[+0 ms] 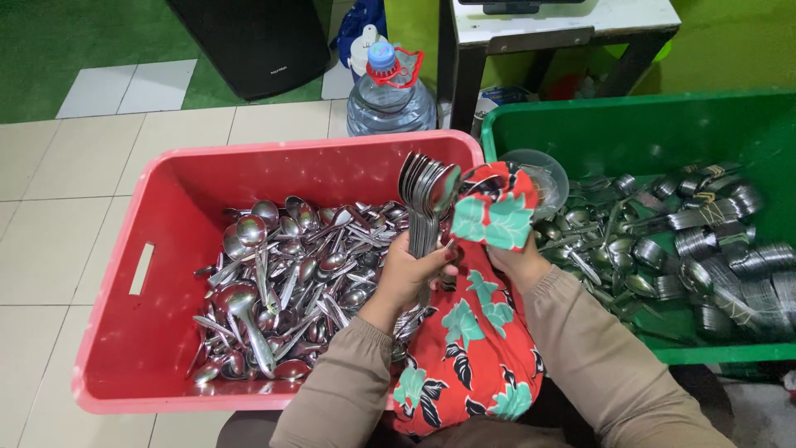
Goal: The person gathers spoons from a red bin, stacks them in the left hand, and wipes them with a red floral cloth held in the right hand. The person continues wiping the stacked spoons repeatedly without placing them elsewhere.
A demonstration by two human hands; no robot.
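My left hand [410, 272] grips a stacked bunch of metal spoons [425, 195] by the handles, bowls up, above the right end of a red plastic crate [145, 332]. My right hand [516, 259] is wrapped in a red cloth with green leaf print [489, 217] and presses it against the spoon bunch. The cloth hangs down over my lap. The red crate holds a loose heap of spoons [290, 282] and ladles.
A green crate [580, 124] on the right holds bundled stacks of spoons [721, 249] and a clear plastic bowl [543, 170]. A large water bottle [390, 95], a black bin [257, 41] and a table leg [468, 79] stand beyond on the tiled floor.
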